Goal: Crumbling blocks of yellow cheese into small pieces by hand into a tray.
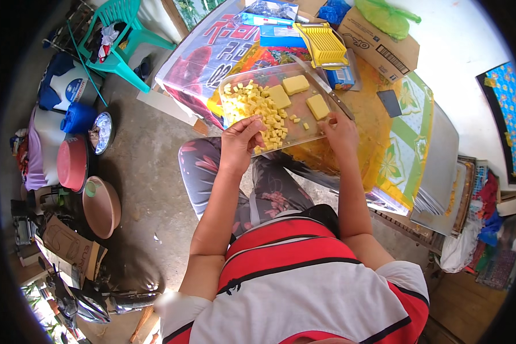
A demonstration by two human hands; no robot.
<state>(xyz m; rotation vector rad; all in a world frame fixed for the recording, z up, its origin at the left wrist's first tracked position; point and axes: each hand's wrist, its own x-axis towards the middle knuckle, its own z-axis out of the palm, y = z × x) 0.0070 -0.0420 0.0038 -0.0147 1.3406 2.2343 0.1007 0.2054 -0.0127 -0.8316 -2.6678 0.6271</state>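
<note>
A clear plastic tray [299, 141] lies near the table's front edge. Many small yellow cubes [249, 101] are heaped in its left half, and several yellow blocks [317, 106] lie towards the right. My left hand [243, 139] is over the tray's front left part, fingers bent near the cubes; whether it pinches one is hidden. At the front right corner is my right hand [340, 131], its fingers curled at the rim; its grip is unclear. A knife [316, 77] with a wooden handle rests across the tray's right side. Behind it a yellow slicer [323, 44] with parallel bars stands on blue boxes.
A cardboard box [376, 43] with a green plastic bag [385, 17] stands at the table's back right. A dark flat piece [389, 103] lies on the patterned table cover [406, 142]. On the floor at left are basins [101, 206] and a green plastic chair [120, 47].
</note>
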